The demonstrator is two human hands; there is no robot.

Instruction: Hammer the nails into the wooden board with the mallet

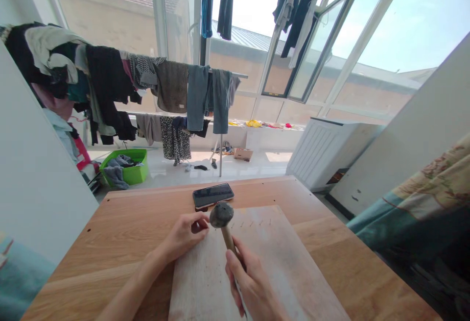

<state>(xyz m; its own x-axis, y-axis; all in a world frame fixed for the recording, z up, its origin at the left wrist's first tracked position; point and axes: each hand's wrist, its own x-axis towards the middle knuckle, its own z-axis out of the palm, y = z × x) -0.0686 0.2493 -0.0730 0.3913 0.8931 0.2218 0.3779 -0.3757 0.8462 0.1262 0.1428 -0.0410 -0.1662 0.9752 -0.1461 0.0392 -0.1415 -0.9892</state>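
My right hand (251, 277) is wrapped round the wooden handle of a hammer (222, 215), whose dark, rounded head is raised over the far left part of a pale wooden board (203, 274). At the board's far left corner, my left hand (189, 233) has its thumb and fingertips pinched together. Whatever sits in that pinch is too small to make out. Several thin nails (251, 223) stand in a row along the board's far edge, right of the hammer head. Small dark marks dot the board's surface.
A phone (213, 195) lies on the wooden table (121, 228) just beyond the board. Past the table are a green basket (135, 171) of clothes, a laundry-laden drying rack (220, 159) and a white ribbed cabinet (317, 149). A curtain (414, 203) hangs at right.
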